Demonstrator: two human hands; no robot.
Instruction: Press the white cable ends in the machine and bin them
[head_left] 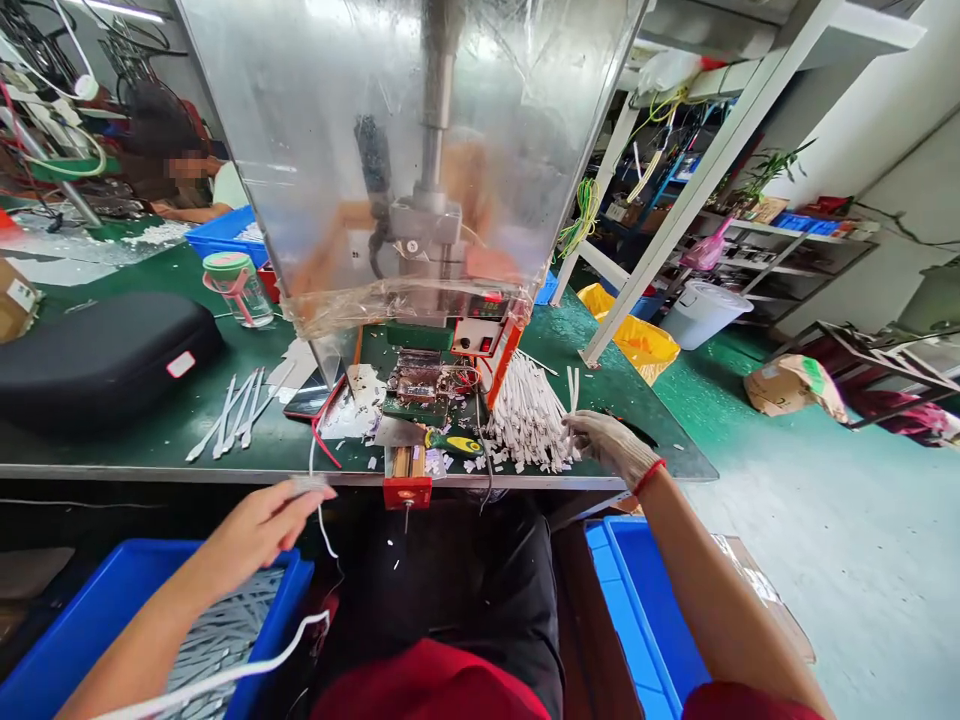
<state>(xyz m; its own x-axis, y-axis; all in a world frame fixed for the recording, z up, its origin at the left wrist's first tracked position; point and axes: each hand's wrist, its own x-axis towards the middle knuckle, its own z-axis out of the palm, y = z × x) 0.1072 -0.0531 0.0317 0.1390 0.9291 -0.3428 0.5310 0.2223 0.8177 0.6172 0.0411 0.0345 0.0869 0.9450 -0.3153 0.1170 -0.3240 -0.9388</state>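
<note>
My left hand [274, 520], bare, is at the table's front edge, its fingers pinched together near a white cable; what lies between the fingertips is too small to make out. My right hand [611, 440], in a pale glove, holds white strips [574, 388] standing upright at the right side of a big pile of white strips [525, 410]. Between the hands stands a press machine [420, 375] with a clear shield. A scraper with a green and yellow handle [454, 443] lies in front of it. Several white strips [240, 412] lie on the left.
A black case [105, 350] and a lidded jar [238, 290] stand on the left. Below are a blue bin of grey strips [135, 560] at left and another blue bin [652, 610] at right. A person [187, 180] sits across the table. A white cable [255, 668] hangs low left.
</note>
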